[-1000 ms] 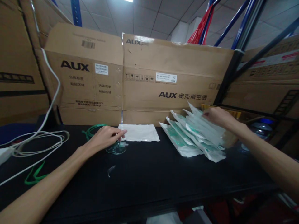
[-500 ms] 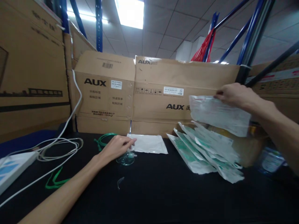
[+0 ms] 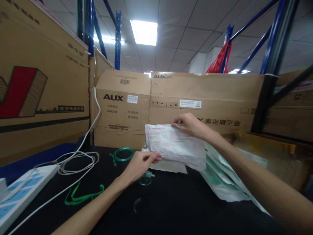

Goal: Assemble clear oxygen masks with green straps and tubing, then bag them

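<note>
My right hand (image 3: 189, 125) pinches the upper edge of a white paper pouch (image 3: 173, 142) with faint reddish print, holding it up above the table. My left hand (image 3: 146, 161) is closed in a pinch at the pouch's lower edge. Behind and beneath it lies another white pouch (image 3: 171, 167), flat on the black table. Just under my left hand is a clear plastic mask-like piece (image 3: 146, 179) with a pale green connector, partly hidden. Coiled green tubing (image 3: 123, 154) lies beyond my left wrist. A small clear piece (image 3: 137, 205) rests nearer the front.
Several pouches with green contents (image 3: 220, 178) are piled at right, partly behind my right forearm. A green strap (image 3: 81, 197), white cable (image 3: 78, 160) and white power strip (image 3: 31, 186) lie at left. Cardboard boxes (image 3: 122, 137) wall the back.
My right hand has brought the pouch from above the pile at right leftward to my left hand. My left hand has shifted slightly right to its lower edge. The view has turned.
</note>
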### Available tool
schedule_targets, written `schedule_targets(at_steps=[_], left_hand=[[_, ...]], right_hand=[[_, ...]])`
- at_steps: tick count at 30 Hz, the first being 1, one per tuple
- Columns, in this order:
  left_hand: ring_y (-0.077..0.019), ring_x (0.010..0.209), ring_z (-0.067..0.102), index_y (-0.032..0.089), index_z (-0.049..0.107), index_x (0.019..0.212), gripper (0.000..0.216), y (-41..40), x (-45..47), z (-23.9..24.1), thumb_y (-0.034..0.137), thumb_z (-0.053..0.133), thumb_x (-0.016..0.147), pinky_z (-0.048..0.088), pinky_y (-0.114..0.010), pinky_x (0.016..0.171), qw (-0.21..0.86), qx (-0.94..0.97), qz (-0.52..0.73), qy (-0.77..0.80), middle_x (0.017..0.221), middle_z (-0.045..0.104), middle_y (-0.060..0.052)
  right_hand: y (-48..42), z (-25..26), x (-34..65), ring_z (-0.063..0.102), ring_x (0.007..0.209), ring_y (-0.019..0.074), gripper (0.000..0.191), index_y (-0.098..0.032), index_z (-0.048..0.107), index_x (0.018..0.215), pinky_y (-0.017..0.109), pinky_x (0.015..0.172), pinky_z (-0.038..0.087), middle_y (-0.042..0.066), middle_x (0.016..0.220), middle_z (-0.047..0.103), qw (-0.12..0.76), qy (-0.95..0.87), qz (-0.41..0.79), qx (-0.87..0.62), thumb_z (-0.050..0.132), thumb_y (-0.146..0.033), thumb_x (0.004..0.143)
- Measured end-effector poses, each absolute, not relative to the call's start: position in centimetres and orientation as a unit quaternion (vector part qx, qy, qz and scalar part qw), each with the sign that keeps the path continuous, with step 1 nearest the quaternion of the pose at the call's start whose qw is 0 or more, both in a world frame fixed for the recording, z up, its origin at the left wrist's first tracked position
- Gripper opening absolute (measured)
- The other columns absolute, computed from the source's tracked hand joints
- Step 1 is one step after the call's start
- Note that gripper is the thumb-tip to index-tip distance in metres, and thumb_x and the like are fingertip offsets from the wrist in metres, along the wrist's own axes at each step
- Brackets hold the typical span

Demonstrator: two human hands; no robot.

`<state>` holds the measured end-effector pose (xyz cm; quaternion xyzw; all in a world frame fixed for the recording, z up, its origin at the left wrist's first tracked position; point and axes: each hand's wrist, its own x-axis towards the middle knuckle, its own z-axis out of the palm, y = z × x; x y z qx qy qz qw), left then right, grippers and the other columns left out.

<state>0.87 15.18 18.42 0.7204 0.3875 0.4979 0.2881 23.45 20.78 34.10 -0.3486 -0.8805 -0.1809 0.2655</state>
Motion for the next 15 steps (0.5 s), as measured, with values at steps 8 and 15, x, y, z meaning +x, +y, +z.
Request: schedule_targets(at_steps=[8,15], left_hand=[[-0.0315,0.116,0.067,0.013,0.067,0.125,0.058,16.1,0.6,18.5,0.059,0.063,0.092,0.049,-0.048,0.106,0.586,0.496,0.611,0.195,0.139,0.062,-0.02],[-0.0288,0.105,0.072,0.011,0.068,0.122,0.036,16.2,0.3,18.4,0.031,0.071,0.092,0.062,-0.043,0.091,0.554,0.432,0.663,0.258,0.123,0.072,-0.015]], right_hand=[[18.1,25.2,18.6,0.062,0.089,0.0245,0.021,-0.014,0.07,0.102,0.037,0.077,0.047,0.013,0.103,0.071,0.305,-0.841,-0.42,-0.152,0.049,-0.014,0.101],[16.8,19.8,19.7,0.063,0.104,0.028,0.024,-0.026,0.069,0.116,0.046,0.093,0.049,0.012,0.113,0.071,0.423,-0.86,-0.244,-0.147,0.053,-0.022,0.099]])
